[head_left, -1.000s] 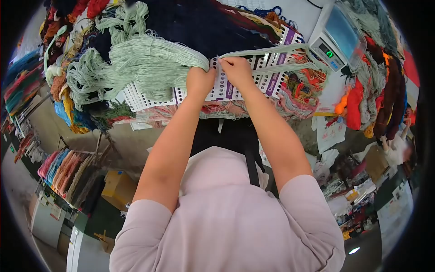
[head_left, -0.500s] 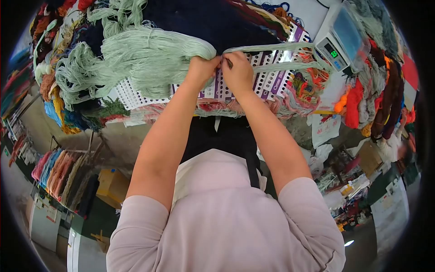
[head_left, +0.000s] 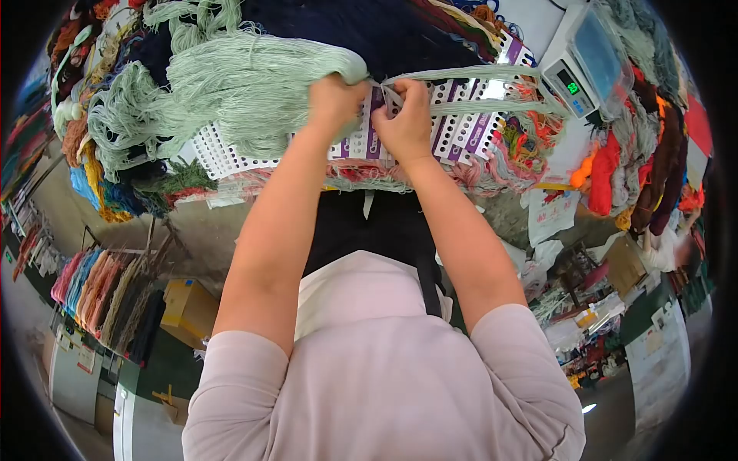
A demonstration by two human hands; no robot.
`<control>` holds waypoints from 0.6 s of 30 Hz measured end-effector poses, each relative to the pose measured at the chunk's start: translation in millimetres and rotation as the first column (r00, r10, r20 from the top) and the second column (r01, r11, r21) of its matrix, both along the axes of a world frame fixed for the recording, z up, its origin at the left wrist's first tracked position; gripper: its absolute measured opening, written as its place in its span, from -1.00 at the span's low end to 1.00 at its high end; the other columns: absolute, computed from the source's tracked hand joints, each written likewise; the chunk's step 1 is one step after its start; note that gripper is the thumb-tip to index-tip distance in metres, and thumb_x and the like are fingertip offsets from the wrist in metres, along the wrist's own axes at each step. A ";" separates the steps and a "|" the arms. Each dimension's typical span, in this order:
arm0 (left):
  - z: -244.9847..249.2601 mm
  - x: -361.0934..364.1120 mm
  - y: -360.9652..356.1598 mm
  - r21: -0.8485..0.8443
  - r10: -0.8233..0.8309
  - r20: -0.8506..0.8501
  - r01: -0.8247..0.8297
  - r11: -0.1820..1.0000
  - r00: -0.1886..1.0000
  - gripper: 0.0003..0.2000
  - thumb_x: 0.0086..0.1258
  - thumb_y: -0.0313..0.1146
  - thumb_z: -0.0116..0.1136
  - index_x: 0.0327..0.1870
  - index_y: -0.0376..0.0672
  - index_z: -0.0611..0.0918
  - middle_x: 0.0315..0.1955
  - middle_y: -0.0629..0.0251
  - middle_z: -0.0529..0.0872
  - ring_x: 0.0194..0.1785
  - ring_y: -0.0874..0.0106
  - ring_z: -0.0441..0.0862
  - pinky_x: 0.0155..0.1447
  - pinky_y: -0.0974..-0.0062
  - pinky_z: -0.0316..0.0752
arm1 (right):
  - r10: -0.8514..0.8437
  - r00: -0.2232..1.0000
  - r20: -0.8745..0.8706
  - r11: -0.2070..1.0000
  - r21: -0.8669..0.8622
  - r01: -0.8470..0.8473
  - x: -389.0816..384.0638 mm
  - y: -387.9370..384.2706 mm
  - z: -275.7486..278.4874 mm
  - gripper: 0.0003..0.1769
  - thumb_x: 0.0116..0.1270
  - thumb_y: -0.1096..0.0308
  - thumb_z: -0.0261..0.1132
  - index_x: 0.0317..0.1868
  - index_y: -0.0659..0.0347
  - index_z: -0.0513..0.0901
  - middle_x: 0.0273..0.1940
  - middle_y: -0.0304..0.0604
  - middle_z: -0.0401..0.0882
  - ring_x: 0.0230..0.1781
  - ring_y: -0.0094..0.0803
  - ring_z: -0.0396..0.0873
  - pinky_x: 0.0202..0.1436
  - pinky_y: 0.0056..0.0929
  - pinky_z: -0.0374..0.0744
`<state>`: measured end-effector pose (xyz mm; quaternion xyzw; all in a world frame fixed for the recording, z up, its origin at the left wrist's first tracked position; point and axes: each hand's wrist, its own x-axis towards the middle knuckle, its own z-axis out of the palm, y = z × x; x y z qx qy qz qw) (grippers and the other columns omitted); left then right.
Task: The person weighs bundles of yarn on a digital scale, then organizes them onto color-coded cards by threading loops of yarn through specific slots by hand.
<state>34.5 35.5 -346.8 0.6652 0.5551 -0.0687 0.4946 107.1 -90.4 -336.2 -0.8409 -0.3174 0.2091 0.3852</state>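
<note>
A large skein of pale green yarn (head_left: 246,92) lies across the table to the left, its rounded end near my hands. My left hand (head_left: 335,106) is against that end, its fingers smeared by motion. Just to the right, my right hand (head_left: 403,123) curls its thumb and fingers on a thin loop of pale green yarn. From there, two pale green strands (head_left: 492,107) run right toward the scale. White and purple punched cards (head_left: 469,134) lie beneath the strands and my hands.
A digital scale (head_left: 569,84) with a lit green display stands at the right. Dark navy yarn (head_left: 338,27) lies behind the skein. Red and orange yarn (head_left: 606,177) hangs at the right edge. A rack of coloured skeins (head_left: 108,296) and a cardboard box (head_left: 188,311) stand lower left.
My hands have moved apart a little from where they met. The left one has shifted slightly left and blurs; the right one has opened wider around the yarn loop.
</note>
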 end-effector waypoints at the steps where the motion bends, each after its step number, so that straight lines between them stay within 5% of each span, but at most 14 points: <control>1: -14.4 -17.1 10.1 0.131 0.009 0.024 -0.012 0.991 1.000 -0.81 0.09 -0.39 0.25 -0.38 -0.35 0.66 -0.59 0.26 0.65 -0.58 0.47 0.56 -0.46 0.50 0.42 | -0.001 1.000 -0.004 1.000 0.002 0.001 0.3 -1.1 3.6 -0.49 -0.05 0.49 0.30 -0.01 0.26 0.40 -0.11 0.01 0.43 -0.03 -0.01 0.45 0.03 -0.20 0.47; 3: 11.8 -44.8 42.1 -0.045 0.232 0.023 -0.231 0.972 0.972 -0.73 0.08 -0.32 0.25 -0.29 -0.35 0.66 -0.52 0.16 0.69 -0.52 0.40 0.65 -0.39 0.44 0.49 | -0.002 1.000 -0.007 1.000 0.012 0.002 2.5 -0.2 8.9 -0.48 -0.04 0.49 0.29 0.02 0.26 0.39 -0.10 0.01 0.42 -0.04 -0.01 0.45 0.02 -0.20 0.48; 5: 28.6 -66.3 60.2 -0.056 0.312 0.199 -0.307 0.950 0.929 -0.76 0.11 -0.35 0.24 -0.27 -0.32 0.65 -0.49 0.24 0.67 -0.56 0.45 0.57 -0.43 0.51 0.44 | 0.066 0.998 0.020 0.998 0.020 -0.067 4.9 1.3 13.4 -0.46 0.00 0.45 0.31 0.06 0.25 0.40 -0.08 0.02 0.41 -0.04 -0.02 0.47 0.00 -0.21 0.51; 6: 34.7 -64.8 54.1 -0.125 0.463 0.268 -0.446 0.886 0.845 -0.81 0.15 -0.39 0.17 -0.28 -0.31 0.63 -0.50 0.28 0.64 -0.58 0.49 0.51 -0.42 0.54 0.40 | 0.110 0.993 0.031 0.994 0.000 -0.110 6.5 1.6 16.1 -0.43 0.04 0.35 0.34 0.10 0.22 0.40 -0.06 0.02 0.41 -0.03 -0.02 0.48 -0.02 -0.18 0.53; 9: 47.0 -58.0 45.3 -0.496 0.686 0.316 -0.503 0.708 0.655 -0.78 0.19 -0.48 0.00 -0.18 -0.35 0.59 -0.43 0.17 0.67 -0.38 0.42 0.57 -0.27 0.44 0.49 | 0.123 0.988 0.092 0.988 -0.105 -0.113 16.1 2.6 21.6 -0.51 0.08 0.29 0.33 0.06 0.16 0.48 -0.07 -0.09 0.43 -0.06 -0.10 0.51 -0.07 -0.19 0.55; 10: 51.7 -56.5 42.3 -0.493 0.683 0.316 -0.501 0.711 0.659 -0.78 0.19 -0.48 0.00 -0.18 -0.35 0.59 -0.43 0.17 0.67 -0.38 0.42 0.57 -0.27 0.44 0.49 | 0.119 0.989 0.089 0.989 -0.103 -0.109 20.7 2.3 24.6 -0.51 0.08 0.29 0.33 0.06 0.16 0.48 -0.07 -0.09 0.43 -0.06 -0.10 0.51 -0.07 -0.19 0.55; 12: 55.7 -53.5 38.9 -0.642 0.745 0.302 -0.451 0.621 0.595 -0.74 0.22 -0.47 -0.06 -0.12 -0.39 0.55 -0.31 0.06 0.70 -0.31 0.35 0.59 -0.19 0.39 0.55 | 0.252 0.945 0.209 0.896 -0.420 -0.146 30.4 2.2 29.9 -0.56 0.08 0.32 0.33 0.02 0.16 0.54 -0.10 -0.16 0.43 -0.08 -0.16 0.52 -0.12 -0.20 0.56; 17: 50.0 -53.9 24.1 -0.828 0.782 0.323 -0.242 0.507 0.533 -0.70 0.27 -0.48 -0.13 -0.02 -0.38 0.49 -0.25 -0.02 0.71 -0.09 0.16 0.65 0.02 0.24 0.57 | 0.411 0.793 0.449 0.877 -0.432 -0.209 44.8 -0.1 21.7 -0.65 0.01 0.37 0.32 -0.10 0.12 0.62 -0.13 -0.23 0.45 -0.10 -0.24 0.49 -0.04 -0.23 0.48; 18: 43.0 -54.5 21.7 -0.904 0.839 0.375 -0.046 0.426 0.395 -0.73 0.30 -0.47 -0.13 -0.01 -0.33 0.49 -0.25 -0.04 0.71 -0.05 0.14 0.65 0.06 0.21 0.56 | 0.394 0.784 0.479 0.902 -0.364 -0.230 46.9 -0.8 24.2 -0.69 0.00 0.37 0.32 -0.16 0.14 0.62 -0.17 -0.22 0.47 -0.09 -0.26 0.48 -0.01 -0.23 0.46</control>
